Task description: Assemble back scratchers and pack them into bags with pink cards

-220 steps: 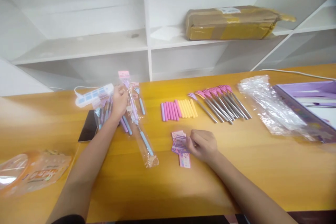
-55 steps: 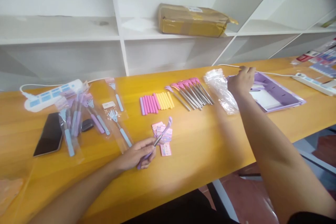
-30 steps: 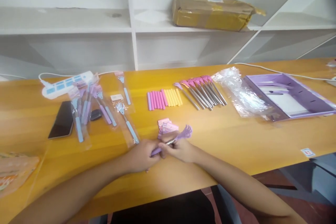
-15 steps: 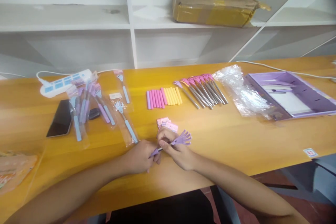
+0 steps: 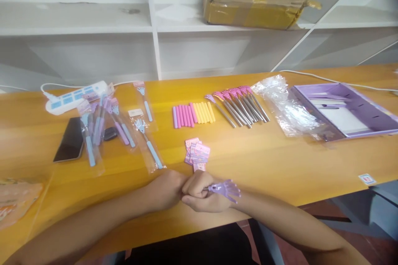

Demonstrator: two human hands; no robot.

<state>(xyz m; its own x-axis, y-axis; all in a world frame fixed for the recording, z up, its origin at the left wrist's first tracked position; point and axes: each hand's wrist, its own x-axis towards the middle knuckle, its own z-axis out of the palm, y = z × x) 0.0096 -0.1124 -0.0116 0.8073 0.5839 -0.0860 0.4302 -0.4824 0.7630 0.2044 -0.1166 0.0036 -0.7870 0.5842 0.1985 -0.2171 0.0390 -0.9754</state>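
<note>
My right hand is wrapped round the metal rod of a purple back scratcher, whose hand-shaped head sticks out to the right. Pressed against it, my left hand is closed round the handle end, which the fingers hide. Just beyond my hands lies a loose pile of pink printed cards. Further back are a row of pink grip sleeves, a row of yellow grip sleeves and several back scratchers with bare metal rods.
Bagged back scratchers lie at left near a phone and a power strip. Clear plastic bags sit beside a purple box at right. A taped parcel rests on the shelf.
Both hands have moved closer together and slightly down, and the purple handle end has gone out of sight between them. The scratcher's head has shifted right and down, uncovering more of the cards.
</note>
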